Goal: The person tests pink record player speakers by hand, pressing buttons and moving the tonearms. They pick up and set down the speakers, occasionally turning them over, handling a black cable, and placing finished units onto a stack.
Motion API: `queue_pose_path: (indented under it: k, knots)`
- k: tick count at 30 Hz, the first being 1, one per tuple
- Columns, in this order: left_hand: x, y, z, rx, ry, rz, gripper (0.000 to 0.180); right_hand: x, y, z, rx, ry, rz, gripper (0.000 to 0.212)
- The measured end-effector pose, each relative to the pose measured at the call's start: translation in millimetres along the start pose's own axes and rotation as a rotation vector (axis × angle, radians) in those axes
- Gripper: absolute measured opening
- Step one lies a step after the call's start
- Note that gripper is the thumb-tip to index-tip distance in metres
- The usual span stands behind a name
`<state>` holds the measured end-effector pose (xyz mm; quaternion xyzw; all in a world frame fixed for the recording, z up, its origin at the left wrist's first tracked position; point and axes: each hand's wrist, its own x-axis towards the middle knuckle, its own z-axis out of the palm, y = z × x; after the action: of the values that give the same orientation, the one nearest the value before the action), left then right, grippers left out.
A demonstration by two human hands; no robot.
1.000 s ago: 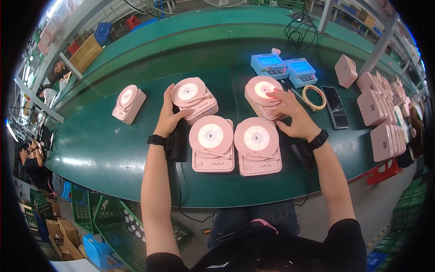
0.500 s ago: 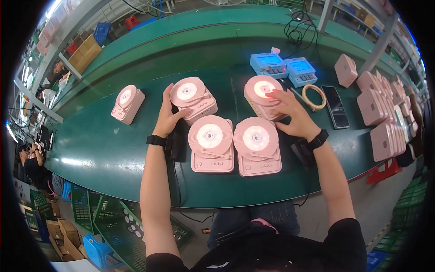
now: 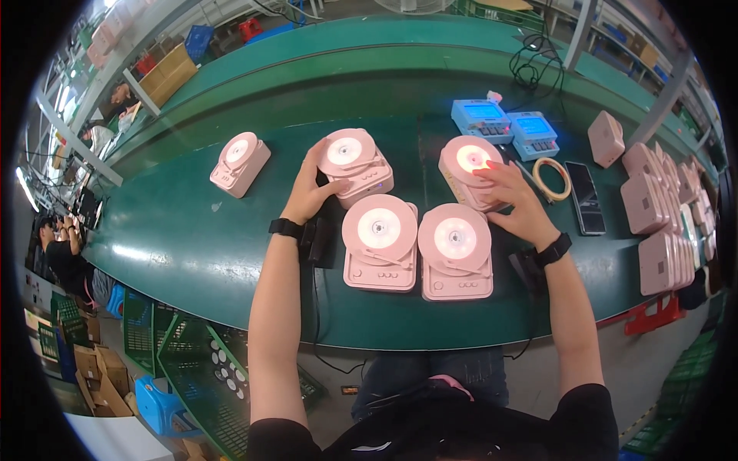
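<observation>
Head: hands point(image 3: 311, 192) on pink players point(image 3: 355, 165)

You sit at a long green-topped workbench point(image 3: 192, 253) whose surface shines where overhead light strikes near its left edge. Beyond its far edge a second green conveyor-like bench point(image 3: 369, 46) runs parallel. Left of that, brown cardboard boxes point(image 3: 165, 73) and a blue plastic crate point(image 3: 197, 40) stand on the grey floor. Green wire baskets point(image 3: 188, 369) sit beneath your bench's near edge.

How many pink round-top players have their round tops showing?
5: one far left, one at the left hand, one under the right hand, two side by side in front. The pink stack at right may hold more.
</observation>
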<state>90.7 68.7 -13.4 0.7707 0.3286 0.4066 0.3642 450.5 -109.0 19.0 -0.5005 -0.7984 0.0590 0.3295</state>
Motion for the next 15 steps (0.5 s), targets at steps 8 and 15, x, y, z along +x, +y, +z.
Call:
queue_pose_path:
  k: [8,15]
  knots:
    - [1.6,-1.0,-1.7,0.001,-0.012,0.012,0.085,2.5,-4.8,-2.5,0.017,0.009,0.037,0.021]
    - [1.4,2.2,0.6,0.013,-0.010,-0.004,0.085,2.6,-1.5,-3.4,0.055,-0.010,0.033,0.023]
